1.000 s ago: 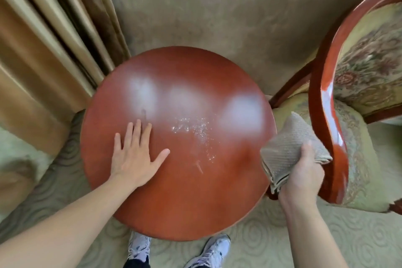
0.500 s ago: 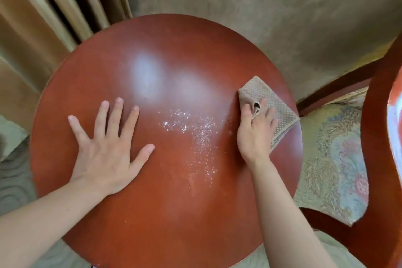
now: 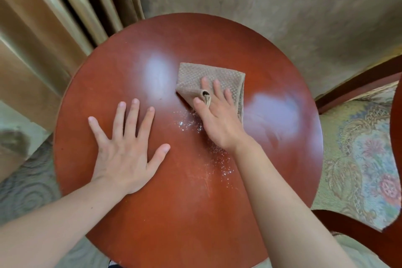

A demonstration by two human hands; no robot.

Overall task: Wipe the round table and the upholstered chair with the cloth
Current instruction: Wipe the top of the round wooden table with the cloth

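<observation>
The round red-brown table (image 3: 165, 213) fills the middle of the view, with white crumbs (image 3: 219, 159) scattered near its centre. My right hand (image 3: 217, 119) presses flat on the folded beige cloth (image 3: 195, 78) at the table's far middle, fingers spread over it. My left hand (image 3: 128, 148) lies flat on the tabletop to the left, fingers apart, holding nothing. The upholstered chair (image 3: 359, 159), with a floral seat and red wooden frame, stands at the right, touching or nearly touching the table's edge.
Gold curtains (image 3: 54, 28) hang at the upper left. A tan textured wall (image 3: 261, 6) runs behind the table. Patterned carpet (image 3: 32, 185) shows at the lower left.
My right hand has brought the cloth from beside the chair onto the table, then slid it leftward toward the centre. My left hand has stayed flat on the table.
</observation>
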